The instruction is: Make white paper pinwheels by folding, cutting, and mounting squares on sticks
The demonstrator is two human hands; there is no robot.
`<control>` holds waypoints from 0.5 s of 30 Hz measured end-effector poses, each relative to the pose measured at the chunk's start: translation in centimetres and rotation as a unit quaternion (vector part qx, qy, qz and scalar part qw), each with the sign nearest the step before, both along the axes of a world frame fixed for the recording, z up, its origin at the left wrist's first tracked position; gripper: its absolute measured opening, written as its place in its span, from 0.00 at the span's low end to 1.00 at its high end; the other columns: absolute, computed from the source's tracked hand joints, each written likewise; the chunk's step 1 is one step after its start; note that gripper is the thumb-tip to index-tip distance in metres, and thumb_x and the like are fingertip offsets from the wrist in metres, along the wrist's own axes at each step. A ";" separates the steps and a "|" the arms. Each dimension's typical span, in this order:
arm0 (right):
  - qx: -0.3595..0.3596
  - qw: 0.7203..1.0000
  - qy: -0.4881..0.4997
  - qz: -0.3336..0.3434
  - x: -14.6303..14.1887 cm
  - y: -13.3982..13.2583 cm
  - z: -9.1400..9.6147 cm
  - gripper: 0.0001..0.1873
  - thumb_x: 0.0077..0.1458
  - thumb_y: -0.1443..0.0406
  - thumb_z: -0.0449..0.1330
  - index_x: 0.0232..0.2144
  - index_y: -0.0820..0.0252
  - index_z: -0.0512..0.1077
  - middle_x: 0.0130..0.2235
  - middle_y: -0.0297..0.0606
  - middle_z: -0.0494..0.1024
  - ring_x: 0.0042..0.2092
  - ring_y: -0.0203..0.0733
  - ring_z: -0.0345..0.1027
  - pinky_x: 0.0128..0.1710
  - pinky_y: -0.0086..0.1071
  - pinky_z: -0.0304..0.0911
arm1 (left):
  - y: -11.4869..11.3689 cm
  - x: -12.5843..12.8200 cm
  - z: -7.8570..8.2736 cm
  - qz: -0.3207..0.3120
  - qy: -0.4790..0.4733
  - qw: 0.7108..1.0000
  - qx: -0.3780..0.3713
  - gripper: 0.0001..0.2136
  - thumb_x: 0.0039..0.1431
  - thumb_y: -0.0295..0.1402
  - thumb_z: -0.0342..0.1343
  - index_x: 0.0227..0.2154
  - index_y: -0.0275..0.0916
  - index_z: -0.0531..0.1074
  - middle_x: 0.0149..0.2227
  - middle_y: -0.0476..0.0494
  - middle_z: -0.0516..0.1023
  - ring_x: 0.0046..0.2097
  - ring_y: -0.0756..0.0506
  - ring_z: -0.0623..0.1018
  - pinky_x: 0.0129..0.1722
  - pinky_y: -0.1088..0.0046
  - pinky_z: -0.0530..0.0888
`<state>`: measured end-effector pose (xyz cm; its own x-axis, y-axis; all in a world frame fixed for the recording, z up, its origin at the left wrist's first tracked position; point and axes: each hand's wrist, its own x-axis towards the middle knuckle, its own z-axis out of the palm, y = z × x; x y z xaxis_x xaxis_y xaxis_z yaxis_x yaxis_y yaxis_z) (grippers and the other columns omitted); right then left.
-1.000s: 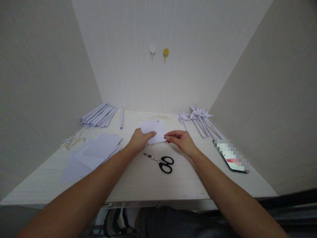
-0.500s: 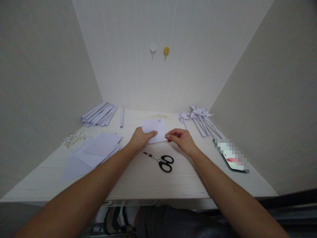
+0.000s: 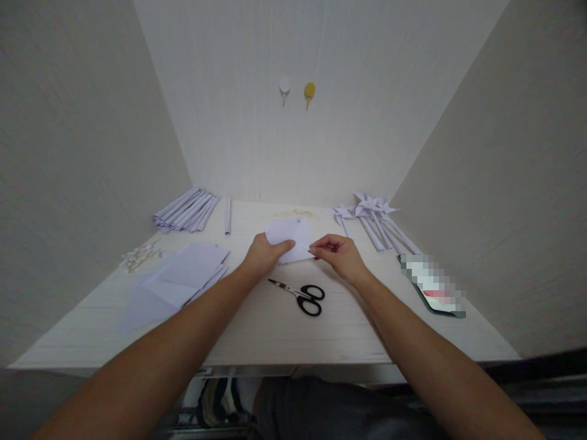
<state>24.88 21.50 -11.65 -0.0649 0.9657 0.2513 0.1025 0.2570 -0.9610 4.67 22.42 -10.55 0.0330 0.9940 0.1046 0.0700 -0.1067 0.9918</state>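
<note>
A square sheet of white paper (image 3: 298,232) lies on the table in front of me, with a small dark mark near its far corner. My left hand (image 3: 270,250) holds its left side, thumb on top. At the sheet's near right corner, my right hand (image 3: 337,253) is closed in a pinch. Something tiny and dark shows at those fingertips, too small to name. Just nearer to me lies a pair of scissors (image 3: 300,295) with black handles, its blades pointing left.
To the left are stacked paper sheets (image 3: 183,275), cotton swabs (image 3: 140,255), a pile of rolled paper sticks (image 3: 186,211) and one separate paper stick (image 3: 228,217). Paper pinwheels (image 3: 373,211) and a phone (image 3: 433,287) lie on the right. Two hooks (image 3: 310,91) are on the back wall.
The whole view has shifted slightly. My right fingertips still work at the sheet's near right corner, which now shows more plainly beside them. The left hand keeps its hold.
</note>
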 end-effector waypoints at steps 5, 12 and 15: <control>-0.001 1.000 -0.006 -0.005 0.0 -0.1 0.0 0.10 0.39 0.61 0.73 0.24 0.60 0.79 0.24 0.34 0.80 0.26 0.36 0.70 0.28 0.31 0.64 | -0.2 0.0 0.2 0.004 -0.002 1.000 0.003 0.17 0.42 0.35 0.68 0.37 0.34 0.80 0.43 0.33 0.85 0.46 0.34 0.83 0.49 0.57 0.77; -0.007 1.000 -0.004 -0.010 -0.1 -0.3 0.2 0.08 0.39 0.63 0.72 0.23 0.60 0.79 0.23 0.34 0.80 0.26 0.36 0.70 0.27 0.30 0.63 | -0.4 0.0 0.3 -0.002 0.001 1.000 0.001 0.18 0.43 0.35 0.68 0.38 0.33 0.80 0.44 0.33 0.85 0.47 0.34 0.83 0.49 0.59 0.77; -0.008 1.000 0.000 -0.007 -0.1 -0.4 0.4 0.09 0.40 0.62 0.72 0.25 0.60 0.80 0.25 0.36 0.81 0.27 0.37 0.71 0.29 0.32 0.65 | -0.3 -0.1 0.4 0.005 0.007 1.000 -0.001 0.16 0.44 0.34 0.68 0.38 0.33 0.81 0.44 0.33 0.85 0.46 0.34 0.83 0.50 0.58 0.77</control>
<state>24.81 21.14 -11.24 -0.0515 0.9704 0.2361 0.1060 0.2404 -0.9649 4.62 22.13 -10.19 0.0248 0.9945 0.1015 0.0852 -0.1032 0.9910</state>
